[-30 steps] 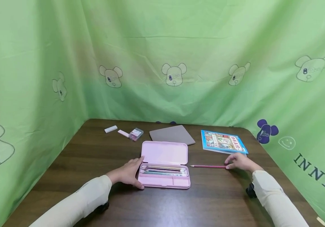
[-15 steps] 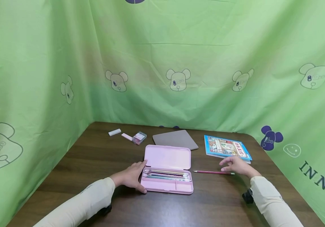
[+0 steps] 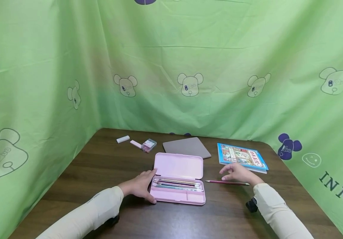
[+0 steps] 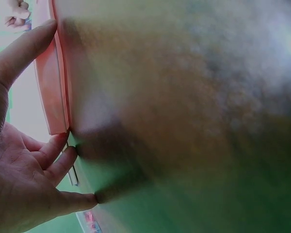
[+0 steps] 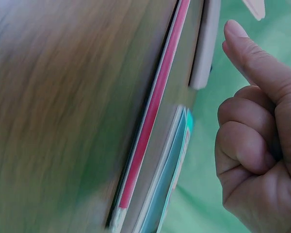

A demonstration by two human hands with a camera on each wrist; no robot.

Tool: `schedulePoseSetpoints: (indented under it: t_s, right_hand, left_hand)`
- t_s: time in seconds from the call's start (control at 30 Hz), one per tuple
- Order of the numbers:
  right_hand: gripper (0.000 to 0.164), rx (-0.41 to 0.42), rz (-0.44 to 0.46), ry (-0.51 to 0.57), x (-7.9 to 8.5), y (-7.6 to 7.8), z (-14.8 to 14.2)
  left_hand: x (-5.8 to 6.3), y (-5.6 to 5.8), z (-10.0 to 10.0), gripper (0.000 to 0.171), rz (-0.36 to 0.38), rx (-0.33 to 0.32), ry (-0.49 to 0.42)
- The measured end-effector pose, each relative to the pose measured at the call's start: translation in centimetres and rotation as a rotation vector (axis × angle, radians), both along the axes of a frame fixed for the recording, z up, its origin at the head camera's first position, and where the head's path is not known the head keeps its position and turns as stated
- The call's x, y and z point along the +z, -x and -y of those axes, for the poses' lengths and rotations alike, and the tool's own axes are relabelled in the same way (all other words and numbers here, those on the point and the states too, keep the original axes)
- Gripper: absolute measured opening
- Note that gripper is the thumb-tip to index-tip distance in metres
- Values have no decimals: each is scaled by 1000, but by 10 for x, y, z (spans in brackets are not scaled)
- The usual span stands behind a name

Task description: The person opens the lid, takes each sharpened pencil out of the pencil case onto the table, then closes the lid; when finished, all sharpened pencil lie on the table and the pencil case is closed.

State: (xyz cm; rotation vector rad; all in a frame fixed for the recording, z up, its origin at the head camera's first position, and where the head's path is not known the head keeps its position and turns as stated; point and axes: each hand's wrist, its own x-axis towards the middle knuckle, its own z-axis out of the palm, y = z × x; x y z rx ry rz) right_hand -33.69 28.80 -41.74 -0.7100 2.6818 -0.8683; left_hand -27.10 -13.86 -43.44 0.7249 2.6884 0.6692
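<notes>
A pink pencil case (image 3: 178, 192) lies with its lid (image 3: 178, 166) raised, and several pencils (image 3: 177, 185) rest in its long compartment. My left hand (image 3: 139, 186) holds the case's left end. Its thumb presses the front wall in the left wrist view, and the other fingers touch around the far side. To the right of the case, a red pencil (image 3: 228, 182) lies on the table. My right hand (image 3: 237, 173) hovers just over it, fingers loosely curled and holding nothing. In the right wrist view a gap shows between that hand and the pencil.
Behind the case lies a flat grey notebook-like object (image 3: 186, 147). A blue-edged picture book (image 3: 243, 157) sits at the back right. Toward the back left are a small clear box (image 3: 149, 145), a pink strip (image 3: 135, 143) and a white block (image 3: 123, 139). Green curtain (image 3: 159, 59) surrounds the table.
My right hand has let go of the red pencil's right end, lifted, and moved left above it. My left hand stays on the case. The view has tilted slightly.
</notes>
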Motion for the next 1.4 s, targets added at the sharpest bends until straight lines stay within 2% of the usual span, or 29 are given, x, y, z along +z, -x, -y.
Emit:
schedulePoseSetpoints:
  t_s: [0.3,0.7,0.93,1.17,1.4]
  right_hand:
    - [24,38,0,5,-3,5,25]
    - [21,126,-13,19,-1,3,54]
    - [20,177,29,46,-2,1,76]
    - [18,271,72,74,-9,2,89]
    - [21,265,46,39,-9,-1,95]
  left_hand:
    - [2,0,-1,115,5,2,11]
    - [1,1,-2,115,7,0,15]
    - [1,1,-2,115,5,2,20]
    - [3,0,-2,114,9,6,17]
    - [5,-1,-3,114,34,20,22]
